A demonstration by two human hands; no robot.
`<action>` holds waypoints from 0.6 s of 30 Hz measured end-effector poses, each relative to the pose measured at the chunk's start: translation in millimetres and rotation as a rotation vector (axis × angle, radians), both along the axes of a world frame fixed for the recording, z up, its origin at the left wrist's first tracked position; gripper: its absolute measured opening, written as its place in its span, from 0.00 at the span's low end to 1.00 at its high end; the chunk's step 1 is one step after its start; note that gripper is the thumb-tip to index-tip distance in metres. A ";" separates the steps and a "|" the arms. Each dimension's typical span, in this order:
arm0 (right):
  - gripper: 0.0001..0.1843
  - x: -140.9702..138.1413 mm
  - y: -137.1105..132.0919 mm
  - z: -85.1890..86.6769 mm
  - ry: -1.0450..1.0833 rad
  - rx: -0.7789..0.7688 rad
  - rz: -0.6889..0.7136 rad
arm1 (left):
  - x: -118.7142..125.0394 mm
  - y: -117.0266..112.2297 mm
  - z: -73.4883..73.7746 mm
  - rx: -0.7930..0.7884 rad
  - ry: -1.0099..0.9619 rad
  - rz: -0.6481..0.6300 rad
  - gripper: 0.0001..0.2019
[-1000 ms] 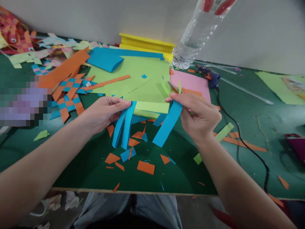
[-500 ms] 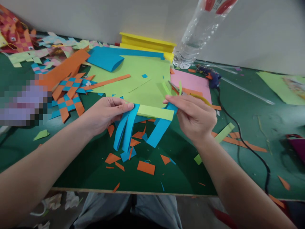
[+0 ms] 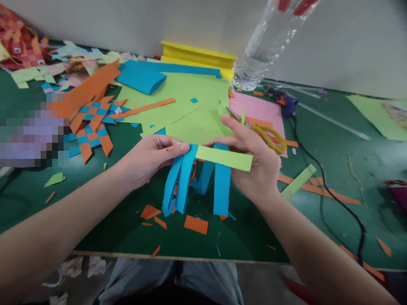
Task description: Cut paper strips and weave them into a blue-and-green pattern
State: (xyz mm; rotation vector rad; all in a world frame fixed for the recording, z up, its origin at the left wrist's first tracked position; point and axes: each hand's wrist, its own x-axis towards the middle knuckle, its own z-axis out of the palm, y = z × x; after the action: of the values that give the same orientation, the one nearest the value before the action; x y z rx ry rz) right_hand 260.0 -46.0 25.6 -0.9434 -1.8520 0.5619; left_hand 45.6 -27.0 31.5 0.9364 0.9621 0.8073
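Note:
My left hand is closed, its thumb pressing a light green paper strip and folded blue paper strips together. The blue strips hang down from the pinch, and the green one runs sideways to the right. Another blue paper strip hangs behind the green strip, its upper end at the fingers of my right hand. One finger of that hand is raised apart from the others, while the rest curl around the blue strip, partly hidden. Behind my right hand lie scissors with yellow handles.
Large green paper and pink paper lie behind. A tilted water bottle stands near the wall. A glue gun has a black cord trailing right. Woven orange-and-blue pieces lie left; orange scraps lie in front.
My right hand has shifted off the green strip's end, raising one finger. The green strip now sticks out further right, and the right-hand blue strip hangs straighter.

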 end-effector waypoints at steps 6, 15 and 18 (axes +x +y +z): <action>0.25 -9.1 -5.1 0.4 0.068 -0.041 -0.078 | 0.2 -1.7 -0.9 -0.026 -0.080 0.018 0.14; 0.23 -16.2 1.7 -8.7 0.433 -0.509 0.084 | 3.1 0.2 0.8 0.002 -0.141 0.103 0.10; 0.12 -15.1 8.3 -11.1 0.559 -0.693 0.240 | 3.5 1.3 1.9 -0.005 -0.133 0.132 0.11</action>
State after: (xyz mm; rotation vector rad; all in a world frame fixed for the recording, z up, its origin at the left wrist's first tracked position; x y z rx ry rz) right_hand 244.9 -37.7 14.5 -0.8674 -1.2679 1.5123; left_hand 49.1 -25.7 33.4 0.8108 0.9155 0.9664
